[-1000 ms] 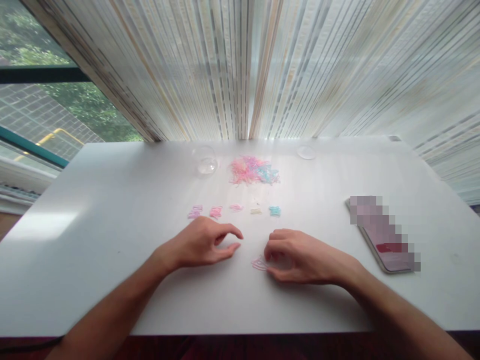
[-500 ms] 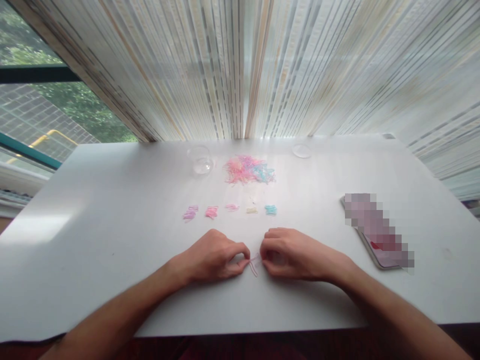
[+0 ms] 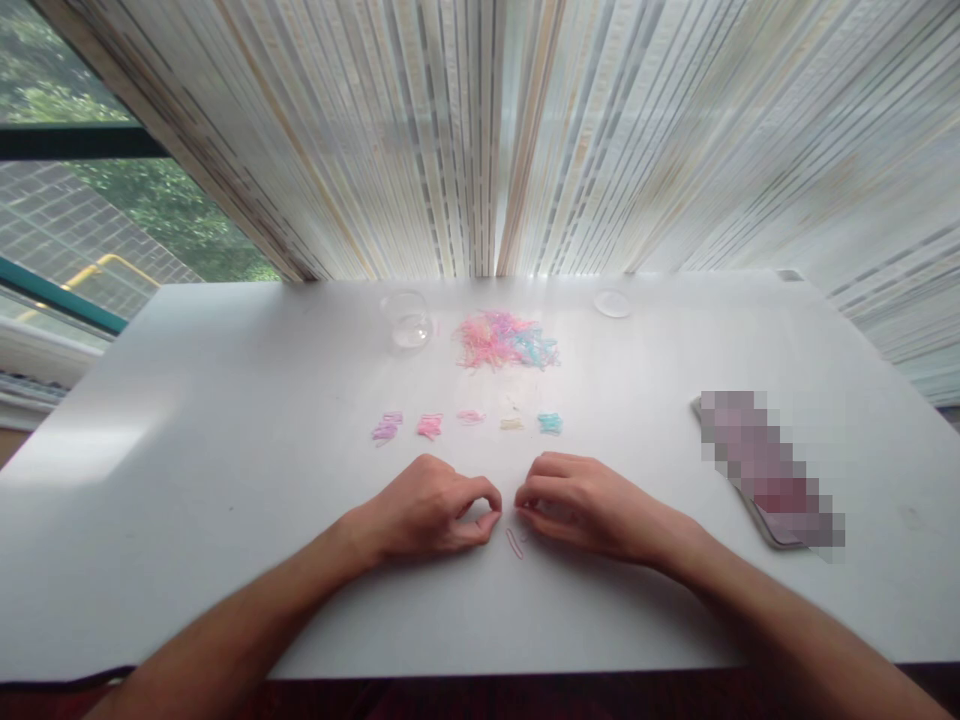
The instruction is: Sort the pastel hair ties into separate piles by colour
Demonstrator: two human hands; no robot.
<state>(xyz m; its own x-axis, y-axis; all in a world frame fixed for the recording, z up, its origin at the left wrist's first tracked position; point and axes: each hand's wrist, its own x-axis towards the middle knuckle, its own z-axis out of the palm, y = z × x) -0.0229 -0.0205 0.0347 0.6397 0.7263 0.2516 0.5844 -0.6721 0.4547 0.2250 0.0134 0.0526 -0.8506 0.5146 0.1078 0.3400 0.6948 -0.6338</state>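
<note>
Near the front of the white table, my left hand (image 3: pixel 431 508) is closed in a pinch, thumb tip against fingertip. Facing it across a small gap, my right hand (image 3: pixel 581 507) also has its fingers pressed together. Whatever either pinch holds is too small to make out. Just below the gap lies a thin pink rubber band (image 3: pixel 514 543), partly beside my right fingertips. Beyond my hands is a row of small sorted bunches: purple bands (image 3: pixel 387 428), bright pink bands (image 3: pixel 430 426), pale pink bands (image 3: pixel 471 417), yellowish bands (image 3: pixel 511 424) and blue bands (image 3: pixel 550 424).
A loose heap of mixed-colour bands (image 3: pixel 506 340) lies farther back. A clear round container (image 3: pixel 411 325) stands left of it and a clear lid (image 3: pixel 613 304) to the right. A blurred-out phone-like object (image 3: pixel 772 470) lies at right. Striped curtains (image 3: pixel 450 140) hang behind the table.
The pink band that was stretched between my fingertips now lies on the table below them. My hands have come slightly closer together. The view has shifted a little.
</note>
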